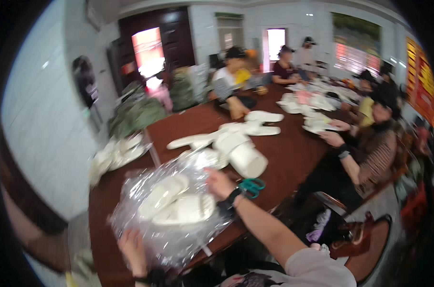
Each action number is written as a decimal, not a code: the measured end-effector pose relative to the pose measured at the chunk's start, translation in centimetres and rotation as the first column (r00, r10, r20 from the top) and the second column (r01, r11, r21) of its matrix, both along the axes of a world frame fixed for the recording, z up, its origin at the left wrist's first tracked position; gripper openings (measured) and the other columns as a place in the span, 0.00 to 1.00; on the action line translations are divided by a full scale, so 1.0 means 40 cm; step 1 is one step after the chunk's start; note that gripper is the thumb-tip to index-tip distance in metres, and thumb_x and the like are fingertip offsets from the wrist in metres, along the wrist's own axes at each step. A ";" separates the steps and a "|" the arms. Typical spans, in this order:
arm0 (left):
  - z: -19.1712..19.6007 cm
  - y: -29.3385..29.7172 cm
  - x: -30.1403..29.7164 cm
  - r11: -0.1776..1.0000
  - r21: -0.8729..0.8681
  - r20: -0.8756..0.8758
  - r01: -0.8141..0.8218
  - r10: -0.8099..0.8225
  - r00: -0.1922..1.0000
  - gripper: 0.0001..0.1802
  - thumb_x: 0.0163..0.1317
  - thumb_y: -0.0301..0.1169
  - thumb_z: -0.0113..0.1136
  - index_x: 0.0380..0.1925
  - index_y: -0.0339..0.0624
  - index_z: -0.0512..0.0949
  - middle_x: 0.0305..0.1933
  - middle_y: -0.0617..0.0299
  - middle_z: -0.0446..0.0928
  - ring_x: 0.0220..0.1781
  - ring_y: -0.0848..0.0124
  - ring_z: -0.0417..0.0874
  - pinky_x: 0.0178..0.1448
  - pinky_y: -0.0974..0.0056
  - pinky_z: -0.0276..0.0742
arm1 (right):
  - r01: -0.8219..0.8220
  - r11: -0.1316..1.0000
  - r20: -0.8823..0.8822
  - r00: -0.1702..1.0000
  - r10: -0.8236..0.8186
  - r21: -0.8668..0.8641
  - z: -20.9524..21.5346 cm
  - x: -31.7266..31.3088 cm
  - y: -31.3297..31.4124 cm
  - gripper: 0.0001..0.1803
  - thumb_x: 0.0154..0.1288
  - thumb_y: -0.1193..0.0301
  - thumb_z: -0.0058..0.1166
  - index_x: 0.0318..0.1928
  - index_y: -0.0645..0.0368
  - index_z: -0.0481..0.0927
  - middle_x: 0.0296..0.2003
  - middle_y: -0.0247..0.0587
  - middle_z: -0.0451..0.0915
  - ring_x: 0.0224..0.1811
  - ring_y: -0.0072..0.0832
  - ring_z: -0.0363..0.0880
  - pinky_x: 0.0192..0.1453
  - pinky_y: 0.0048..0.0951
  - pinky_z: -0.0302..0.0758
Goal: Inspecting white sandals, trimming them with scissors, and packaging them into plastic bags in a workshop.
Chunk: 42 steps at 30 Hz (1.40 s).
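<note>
A large clear plastic bag (131, 193) lies spread on the table in front of me, with white slippers (186, 210) inside or under it. My left hand (133, 251) is at the bag's near left edge, fingers closed on the film. On the far right side of the bag, my right hand (220, 184) grips the film, slightly blurred. Just right of that hand lie teal-handled scissors (251, 187). Beyond the bag, a stack of white cup-shaped pieces (245, 158) lies on its side among more white slipper-like pieces (193, 141).
The brown table (293, 143) stretches away from me. A co-worker (233, 76) sits at its far left side, another (370, 148) at the right handling white pieces. Heaps of white pieces (317, 98) cover the far end. White items in plastic (121, 155) lie at the left edge.
</note>
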<state>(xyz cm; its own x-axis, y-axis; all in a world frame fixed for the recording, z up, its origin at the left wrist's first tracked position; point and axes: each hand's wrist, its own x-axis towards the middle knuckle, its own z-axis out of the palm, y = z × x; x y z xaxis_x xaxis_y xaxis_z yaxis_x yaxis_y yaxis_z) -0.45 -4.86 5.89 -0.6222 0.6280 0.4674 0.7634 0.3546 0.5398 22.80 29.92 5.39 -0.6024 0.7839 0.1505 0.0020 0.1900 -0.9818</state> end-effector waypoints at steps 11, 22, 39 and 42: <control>0.216 -0.018 0.009 0.922 0.354 0.840 0.155 -0.386 0.381 0.20 0.72 0.31 0.48 0.59 0.34 0.74 0.63 0.53 0.73 0.60 0.64 0.75 0.58 0.62 0.72 | 0.095 0.949 0.040 0.993 -0.112 0.302 -0.036 -0.031 0.007 0.22 0.69 0.76 0.43 0.61 0.45 0.75 0.31 0.41 0.82 0.34 0.30 0.84 0.40 0.33 0.78; 0.518 0.475 0.109 0.578 0.178 0.773 0.797 -0.583 0.250 0.29 0.64 0.35 0.60 0.63 0.34 0.70 0.68 0.55 0.62 0.62 0.63 0.70 0.60 0.61 0.69 | 0.088 0.948 0.088 0.989 -0.121 0.306 -0.037 -0.018 0.012 0.22 0.68 0.73 0.43 0.61 0.42 0.75 0.30 0.38 0.83 0.34 0.29 0.82 0.40 0.33 0.78; 0.167 0.387 -0.005 0.680 -0.328 0.475 0.656 -0.482 0.737 0.31 0.56 0.36 0.67 0.60 0.40 0.72 0.62 0.50 0.71 0.63 0.53 0.71 0.64 0.56 0.67 | 0.086 0.967 0.052 0.994 -0.101 0.238 -0.035 -0.024 0.002 0.19 0.67 0.75 0.45 0.56 0.46 0.78 0.30 0.41 0.85 0.34 0.38 0.84 0.41 0.38 0.77; 0.113 0.428 0.022 0.603 -0.349 0.104 0.718 -0.736 0.669 0.24 0.55 0.30 0.65 0.53 0.38 0.73 0.53 0.51 0.74 0.56 0.53 0.75 0.58 0.55 0.72 | 0.100 0.960 0.045 0.992 -0.116 0.261 -0.029 -0.017 0.002 0.19 0.67 0.75 0.45 0.56 0.46 0.79 0.30 0.41 0.85 0.34 0.38 0.84 0.42 0.39 0.77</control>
